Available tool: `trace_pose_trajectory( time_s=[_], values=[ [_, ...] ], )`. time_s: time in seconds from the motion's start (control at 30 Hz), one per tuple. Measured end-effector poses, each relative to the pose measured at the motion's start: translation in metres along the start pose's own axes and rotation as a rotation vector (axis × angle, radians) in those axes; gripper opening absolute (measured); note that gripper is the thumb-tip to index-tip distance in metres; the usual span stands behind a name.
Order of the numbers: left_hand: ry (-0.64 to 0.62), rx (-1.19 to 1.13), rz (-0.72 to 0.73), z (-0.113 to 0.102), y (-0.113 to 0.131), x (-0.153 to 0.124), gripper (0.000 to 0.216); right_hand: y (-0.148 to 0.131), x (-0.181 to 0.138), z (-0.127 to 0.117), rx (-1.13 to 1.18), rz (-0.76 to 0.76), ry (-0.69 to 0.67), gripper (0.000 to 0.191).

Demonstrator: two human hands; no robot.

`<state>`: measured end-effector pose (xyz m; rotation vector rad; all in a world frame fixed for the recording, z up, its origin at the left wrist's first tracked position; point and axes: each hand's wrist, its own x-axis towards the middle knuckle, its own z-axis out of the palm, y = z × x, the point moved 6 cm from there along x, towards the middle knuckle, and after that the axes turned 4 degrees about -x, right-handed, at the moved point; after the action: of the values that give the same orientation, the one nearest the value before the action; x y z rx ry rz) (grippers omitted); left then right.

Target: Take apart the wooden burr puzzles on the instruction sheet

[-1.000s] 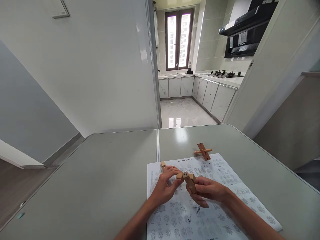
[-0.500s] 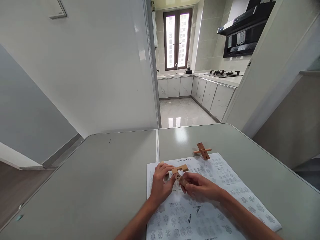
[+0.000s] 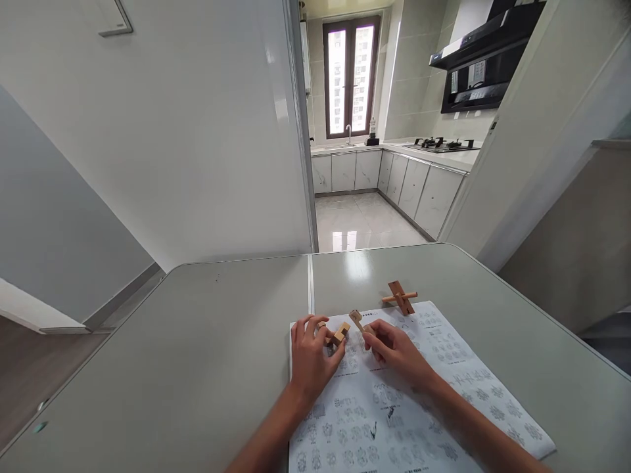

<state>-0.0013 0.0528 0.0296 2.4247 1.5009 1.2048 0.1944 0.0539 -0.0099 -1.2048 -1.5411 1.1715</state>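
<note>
- my left hand [image 3: 309, 358] rests on the printed sheet [image 3: 414, 420], its fingers curled around a small wooden block piece [image 3: 339, 334], pinching it at the sheet's far left corner
- my right hand [image 3: 394, 348] pinches a second wooden piece [image 3: 355, 320] between thumb and fingertips, holding it tilted up just off the paper
- the two pieces are apart, with a clear gap between them; nothing is slotted together in my hands at this moment
- a finished-looking wooden cross [image 3: 400, 297] lies on the worktop [image 3: 207, 355] just past the far edge of the sheet, untouched and well clear of both hands
- i judge the work in my hands to be at an early or middle stage: the parts are separate, each hand has one, and they are not yet joined
- there may be another small bit tucked under my left fingers, but i cannot tell, it is mostly hidden
- the sheet shows rows of small diagrams, too fine to read from here
- as i see it, what is left is bringing the two held pieces into line with each other; whether more parts belong to this set i cannot tell from here
</note>
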Motion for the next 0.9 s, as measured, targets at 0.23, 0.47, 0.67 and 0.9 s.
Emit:
trace_pose_trajectory(
  time_s=[0.23,0.47,0.67,0.9],
  values=[
    [-0.031,0.002,0.034,0.004,0.003,-0.002,0.024,0.006,-0.005,-0.002,-0.459,-0.063,0.189,0.039],
    [-0.098,-0.081,-0.027,0.014,-0.006,-0.007,0.037,0.007,-0.005,-0.002,-0.736,-0.093,0.259,0.032],
    [-0.158,-0.176,-0.086,0.022,-0.012,-0.011,0.069,0.003,-0.006,0.005,-0.831,-0.148,0.226,0.027],
    [-0.269,-0.298,-0.031,0.026,-0.004,-0.012,0.075,-0.002,-0.006,0.012,-0.820,-0.221,0.115,0.009]
  ],
)
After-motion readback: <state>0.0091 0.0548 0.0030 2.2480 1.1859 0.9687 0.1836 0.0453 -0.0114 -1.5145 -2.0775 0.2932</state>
